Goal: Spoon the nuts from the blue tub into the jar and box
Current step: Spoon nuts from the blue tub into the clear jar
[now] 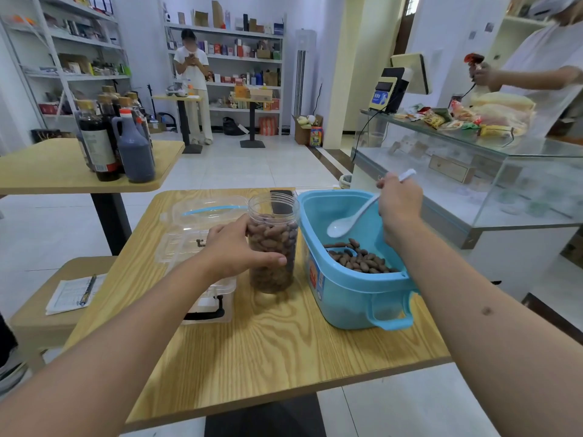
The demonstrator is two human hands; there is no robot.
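The step in hand is judged to be a return for another scoop: the white spoon (347,223) is held empty above the blue tub (350,288), its bowl tipped down toward the nuts (359,261) heaped at the tub's near right. The handle is pinched by the curled fingers of the right hand (399,205), its end sticking out past the knuckles. The jar (273,244), just left of the tub and well filled though not to the rim, is steadied by the left hand (235,247), thumb across its near side and fingers wrapped round its far side. The clear box (195,247) lies left of the jar, partly hidden by that hand; no nuts can be seen in it

The next move is judged to call for a dip down and toward the near right wall, where the nuts are banked, then a lift over the tub's left rim to the jar mouth. Little gap is left between tub and jar, so the carry is short. The tub stands close to the right edge of the table (268,357), its handle toward the near side; open tabletop is left near the camera
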